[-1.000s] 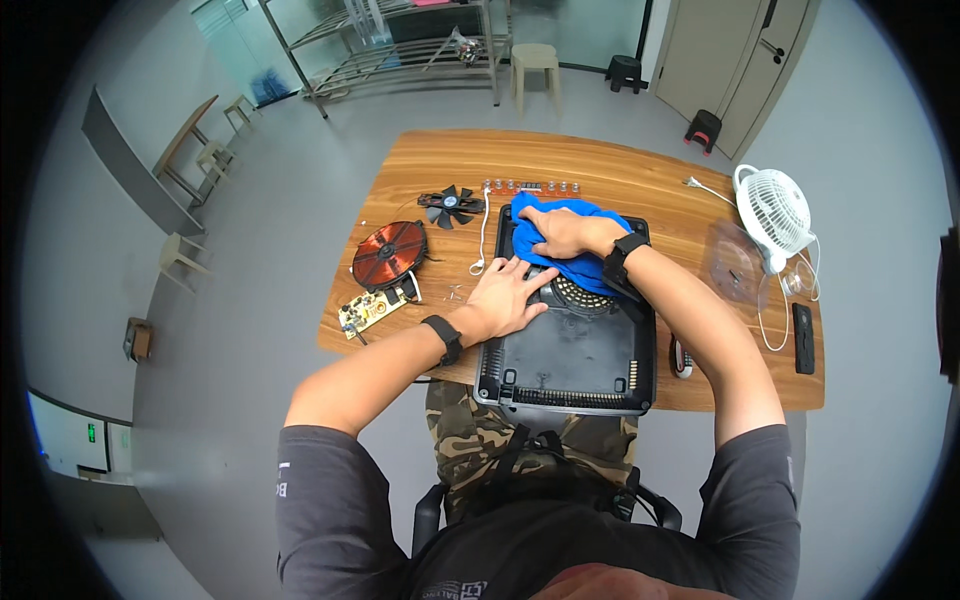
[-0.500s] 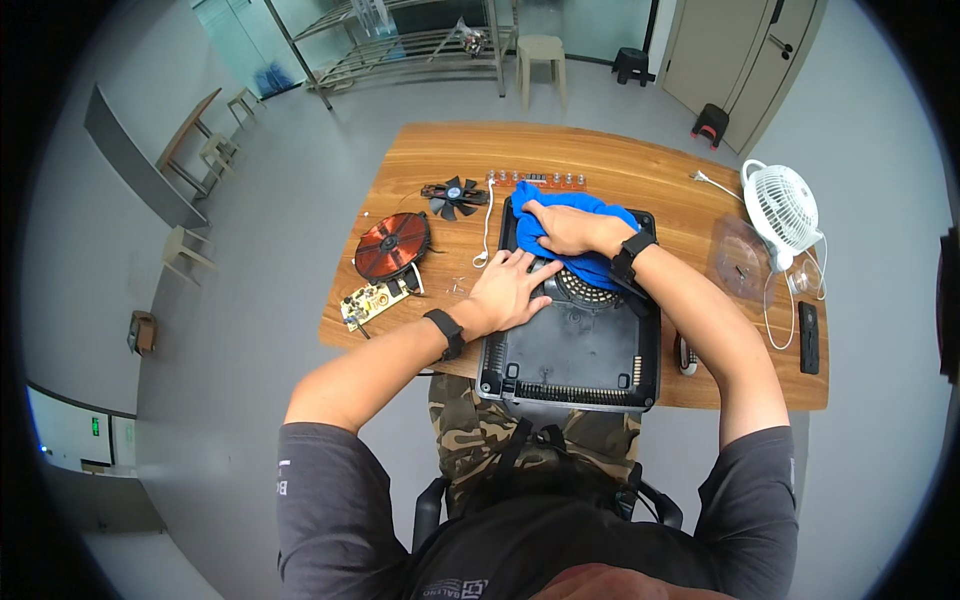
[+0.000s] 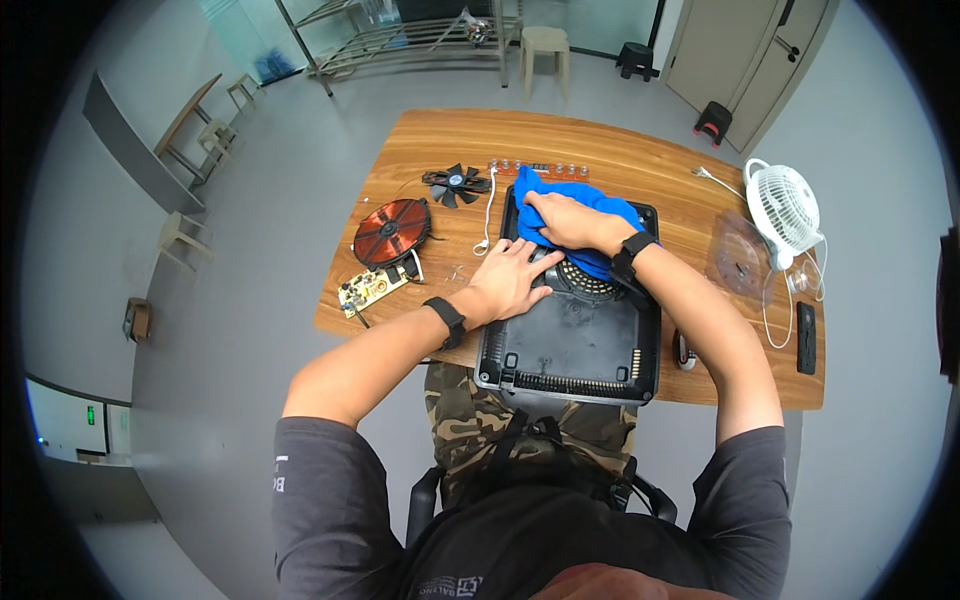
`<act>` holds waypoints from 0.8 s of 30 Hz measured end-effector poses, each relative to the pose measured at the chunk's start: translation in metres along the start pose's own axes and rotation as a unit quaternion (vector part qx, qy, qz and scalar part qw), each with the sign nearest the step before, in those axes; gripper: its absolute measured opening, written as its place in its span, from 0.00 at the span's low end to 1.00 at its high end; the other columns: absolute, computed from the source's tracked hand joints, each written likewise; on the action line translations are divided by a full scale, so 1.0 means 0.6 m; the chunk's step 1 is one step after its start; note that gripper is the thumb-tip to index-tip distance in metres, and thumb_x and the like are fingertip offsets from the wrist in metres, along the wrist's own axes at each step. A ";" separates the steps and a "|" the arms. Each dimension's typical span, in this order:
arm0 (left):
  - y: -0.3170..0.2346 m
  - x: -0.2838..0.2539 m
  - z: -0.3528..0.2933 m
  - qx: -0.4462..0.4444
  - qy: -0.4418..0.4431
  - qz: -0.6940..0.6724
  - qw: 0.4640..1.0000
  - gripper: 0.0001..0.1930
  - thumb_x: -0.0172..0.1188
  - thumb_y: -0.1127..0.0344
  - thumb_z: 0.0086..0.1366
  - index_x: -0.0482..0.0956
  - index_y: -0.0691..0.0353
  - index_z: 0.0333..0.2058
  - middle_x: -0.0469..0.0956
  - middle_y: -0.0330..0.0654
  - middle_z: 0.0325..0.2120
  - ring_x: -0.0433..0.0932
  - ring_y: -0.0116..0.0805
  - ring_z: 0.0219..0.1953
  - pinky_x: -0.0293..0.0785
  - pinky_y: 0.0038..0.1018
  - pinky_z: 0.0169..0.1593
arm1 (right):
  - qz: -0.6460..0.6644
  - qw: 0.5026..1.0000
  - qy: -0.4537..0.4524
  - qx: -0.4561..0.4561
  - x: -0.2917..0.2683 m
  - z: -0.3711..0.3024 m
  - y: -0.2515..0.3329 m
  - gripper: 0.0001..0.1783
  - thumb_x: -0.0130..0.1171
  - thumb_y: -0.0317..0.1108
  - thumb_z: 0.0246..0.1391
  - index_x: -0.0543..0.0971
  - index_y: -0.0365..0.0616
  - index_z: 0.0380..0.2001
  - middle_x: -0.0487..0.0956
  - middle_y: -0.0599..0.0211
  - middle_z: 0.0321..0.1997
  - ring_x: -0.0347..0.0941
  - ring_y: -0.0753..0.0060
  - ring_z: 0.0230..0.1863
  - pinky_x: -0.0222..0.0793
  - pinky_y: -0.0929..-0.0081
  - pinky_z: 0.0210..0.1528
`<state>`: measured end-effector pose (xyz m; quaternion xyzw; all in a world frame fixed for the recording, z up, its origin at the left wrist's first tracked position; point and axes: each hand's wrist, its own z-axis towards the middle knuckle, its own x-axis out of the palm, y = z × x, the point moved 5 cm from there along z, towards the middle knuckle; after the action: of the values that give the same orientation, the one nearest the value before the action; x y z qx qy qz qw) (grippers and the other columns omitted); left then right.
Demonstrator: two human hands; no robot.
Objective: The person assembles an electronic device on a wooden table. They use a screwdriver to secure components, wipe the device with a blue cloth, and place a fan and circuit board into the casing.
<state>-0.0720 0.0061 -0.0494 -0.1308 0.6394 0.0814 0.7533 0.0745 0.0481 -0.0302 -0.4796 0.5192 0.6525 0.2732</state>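
Observation:
A black plastic housing (image 3: 570, 340), open-topped, with a round vent grille and slotted edges, lies on the wooden table and juts past its near edge. My left hand (image 3: 510, 280) rests on the housing's left side, fingers spread, holding nothing. Over the housing's far part, a bunched blue cloth (image 3: 600, 205) is pressed down by my right hand (image 3: 575, 222), whose fingers are closed around some of it. The cloth hides the far inside of the housing and part of the grille.
Left of the housing lie a copper coil disc (image 3: 392, 234), a circuit board (image 3: 374, 290) and a black fan (image 3: 457, 186). Behind it is a red-brown strip board (image 3: 560, 171). On the right stand a white fan (image 3: 783, 208), a clear plastic piece (image 3: 738, 258) and a black bar (image 3: 806, 338).
The view has shifted slightly, so the table sits a little higher in the picture. Both hands keep nearly the same places on the housing and cloth.

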 end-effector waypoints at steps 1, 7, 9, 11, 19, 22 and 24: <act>0.000 0.001 -0.001 -0.003 0.009 -0.004 1.000 0.30 0.55 0.45 0.69 0.67 0.47 0.67 0.74 0.55 0.50 0.72 0.50 0.54 0.64 0.44 0.59 | 0.003 1.000 0.017 0.014 -0.005 -0.001 0.001 0.28 0.61 0.28 0.55 0.68 0.39 0.59 0.78 0.39 0.51 0.75 0.39 0.54 0.72 0.51 0.55; -0.001 0.005 -0.001 0.018 -0.047 0.017 0.999 0.31 0.54 0.45 0.70 0.65 0.46 0.68 0.70 0.60 0.59 0.66 0.54 0.65 0.62 0.45 0.62 | -0.006 0.998 -0.062 0.024 -0.059 0.020 0.018 0.27 0.61 0.27 0.55 0.69 0.39 0.58 0.79 0.38 0.50 0.76 0.37 0.52 0.74 0.52 0.55; 0.001 0.007 -0.001 0.005 -0.023 0.020 1.000 0.31 0.54 0.44 0.70 0.65 0.46 0.68 0.71 0.60 0.58 0.67 0.55 0.64 0.62 0.46 0.62 | 0.004 0.997 -0.080 -0.008 -0.049 0.038 0.021 0.27 0.61 0.28 0.55 0.69 0.39 0.59 0.78 0.39 0.52 0.75 0.37 0.54 0.73 0.52 0.56; 0.001 0.006 -0.003 -0.007 -0.013 0.015 1.000 0.31 0.55 0.45 0.69 0.66 0.45 0.67 0.73 0.60 0.55 0.70 0.55 0.60 0.63 0.45 0.61 | -0.014 0.999 -0.022 0.031 -0.031 0.044 0.025 0.29 0.61 0.31 0.55 0.68 0.41 0.60 0.76 0.40 0.54 0.72 0.35 0.56 0.72 0.51 0.58; 0.000 0.002 -0.001 0.002 -0.008 -0.005 1.000 0.30 0.55 0.45 0.69 0.67 0.45 0.66 0.75 0.55 0.49 0.74 0.52 0.52 0.64 0.44 0.60 | -0.078 0.995 0.045 0.033 0.002 0.036 0.018 0.30 0.62 0.35 0.54 0.69 0.43 0.60 0.75 0.43 0.58 0.66 0.45 0.66 0.58 0.45 0.64; -0.001 0.000 -0.001 -0.005 -0.004 -0.004 1.000 0.29 0.55 0.45 0.69 0.68 0.45 0.66 0.76 0.55 0.49 0.74 0.52 0.52 0.64 0.43 0.60 | -0.077 0.995 0.054 0.019 0.002 0.040 0.014 0.29 0.60 0.31 0.54 0.70 0.47 0.61 0.76 0.47 0.57 0.64 0.47 0.67 0.53 0.42 0.66; -0.002 -0.003 0.001 -0.007 -0.001 -0.001 1.000 0.29 0.55 0.45 0.69 0.68 0.44 0.66 0.76 0.55 0.49 0.74 0.52 0.52 0.64 0.43 0.59 | -0.065 0.997 0.047 -0.007 -0.007 0.037 0.016 0.29 0.59 0.29 0.54 0.70 0.50 0.61 0.76 0.49 0.56 0.65 0.48 0.66 0.53 0.41 0.66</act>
<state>-0.0716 0.0051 -0.0473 -0.1368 0.6378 0.0856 0.7531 0.0602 0.0665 -0.0224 -0.5449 0.4945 0.6135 0.2868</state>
